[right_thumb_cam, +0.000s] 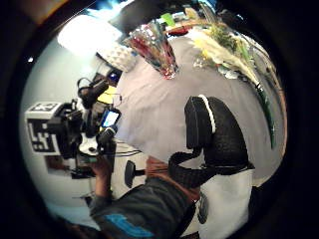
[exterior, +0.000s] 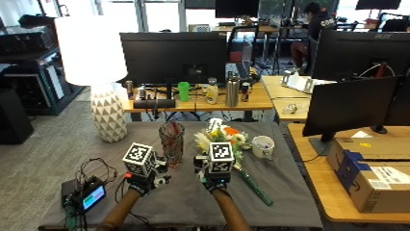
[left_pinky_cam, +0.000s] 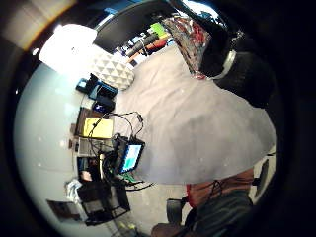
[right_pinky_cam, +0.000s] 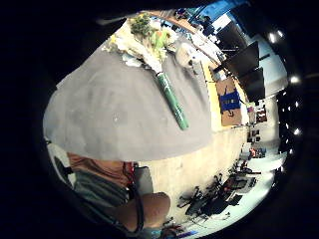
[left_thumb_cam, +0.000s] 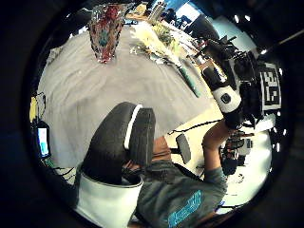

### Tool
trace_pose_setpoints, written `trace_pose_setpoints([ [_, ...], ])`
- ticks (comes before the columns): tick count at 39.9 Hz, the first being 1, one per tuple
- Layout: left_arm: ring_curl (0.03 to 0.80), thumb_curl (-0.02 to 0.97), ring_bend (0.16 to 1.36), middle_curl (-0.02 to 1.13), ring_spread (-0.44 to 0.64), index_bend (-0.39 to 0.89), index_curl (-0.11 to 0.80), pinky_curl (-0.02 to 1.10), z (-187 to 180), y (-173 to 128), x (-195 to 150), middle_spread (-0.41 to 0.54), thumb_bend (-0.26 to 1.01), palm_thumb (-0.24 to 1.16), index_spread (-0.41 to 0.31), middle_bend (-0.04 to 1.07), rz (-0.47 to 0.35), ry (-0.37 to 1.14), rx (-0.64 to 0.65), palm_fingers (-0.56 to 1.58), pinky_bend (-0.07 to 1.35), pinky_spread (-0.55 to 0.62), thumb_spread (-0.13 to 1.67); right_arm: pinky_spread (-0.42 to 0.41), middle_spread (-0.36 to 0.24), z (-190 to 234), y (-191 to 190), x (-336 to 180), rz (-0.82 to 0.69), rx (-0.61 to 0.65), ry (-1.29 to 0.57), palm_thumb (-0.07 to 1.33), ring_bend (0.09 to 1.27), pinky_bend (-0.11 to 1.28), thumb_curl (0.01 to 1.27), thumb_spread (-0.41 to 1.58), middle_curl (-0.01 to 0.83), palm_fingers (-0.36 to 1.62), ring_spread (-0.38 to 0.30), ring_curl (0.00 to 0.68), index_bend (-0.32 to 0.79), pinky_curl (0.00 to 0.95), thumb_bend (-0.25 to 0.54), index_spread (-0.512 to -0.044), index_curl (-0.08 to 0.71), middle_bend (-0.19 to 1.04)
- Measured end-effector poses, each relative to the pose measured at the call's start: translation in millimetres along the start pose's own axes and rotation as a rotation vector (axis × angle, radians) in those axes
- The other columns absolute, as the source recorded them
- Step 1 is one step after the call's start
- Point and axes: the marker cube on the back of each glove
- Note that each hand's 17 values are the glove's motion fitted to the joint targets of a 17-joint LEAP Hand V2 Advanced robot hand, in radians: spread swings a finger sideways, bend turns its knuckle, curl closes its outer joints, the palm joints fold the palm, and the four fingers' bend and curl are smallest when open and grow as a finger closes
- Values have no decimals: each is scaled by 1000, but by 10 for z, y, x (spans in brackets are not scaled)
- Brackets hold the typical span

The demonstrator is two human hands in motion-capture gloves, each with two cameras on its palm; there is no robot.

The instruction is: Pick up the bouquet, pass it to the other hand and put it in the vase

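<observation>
The bouquet [exterior: 225,140] of yellow, white and orange flowers lies on the grey-covered table [exterior: 185,197], its green wrapped stems [exterior: 255,186] pointing toward the front right. The clear patterned vase [exterior: 172,143] stands upright just left of it, empty. My left hand [exterior: 145,180] hovers in front of the vase and holds nothing. Near the stems, my right hand [exterior: 217,179] hovers just left of them, also empty. In the left thumb side palm view, relaxed fingers [left_thumb_cam: 124,137] hang over the cloth, with the vase [left_thumb_cam: 105,29] and bouquet [left_thumb_cam: 157,45] beyond. The right thumb side palm view shows loosely curled fingers [right_thumb_cam: 215,133].
A white mug [exterior: 262,147] stands right of the bouquet. A white lamp [exterior: 96,72] with a patterned base stands at the table's back left corner. A small screen device [exterior: 86,195] with cables sits at the front left. Desks with monitors stand behind and to the right.
</observation>
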Motion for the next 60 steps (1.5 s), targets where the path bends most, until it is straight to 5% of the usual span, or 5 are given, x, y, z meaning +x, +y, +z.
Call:
trace_pose_setpoints([
  [7, 220, 84, 556, 187, 35, 127, 99, 203, -21, 42, 28, -13, 59, 152, -67, 239, 3, 27, -15, 634, 417, 135, 756, 238, 45, 25, -44, -10, -8, 19, 6, 506, 298, 383, 140, 810, 147, 446, 122, 137, 166, 176, 342, -268, 143, 273],
  [16, 262, 140, 555, 253, 57, 128, 156, 265, 48, 2, -13, -10, 17, 161, -80, 219, 0, 20, -17, 596, 422, 172, 967, 291, 61, 55, -37, -28, -34, 12, 14, 529, 298, 382, 196, 1092, 213, 417, 155, 180, 151, 232, 324, -322, 198, 267],
  [39, 303, 223, 548, 340, 81, 121, 221, 337, 43, -39, 24, -6, -22, 160, -86, 194, 18, 41, 33, 565, 393, 203, 1078, 317, 71, 48, 30, 56, -42, 2, -2, 560, 309, 379, 278, 1276, 306, 376, 172, 245, 131, 310, 217, -335, 247, 244],
  [60, 325, 252, 554, 372, 83, 114, 239, 376, 14, 63, 62, -9, -22, 158, -80, 190, -15, 96, 24, 550, 386, 213, 1087, 322, 71, 401, 31, 1656, 183, 68, -36, 608, 291, 517, 321, 1211, 349, 207, 197, 271, 96, 376, 95, -331, 204, 250],
])
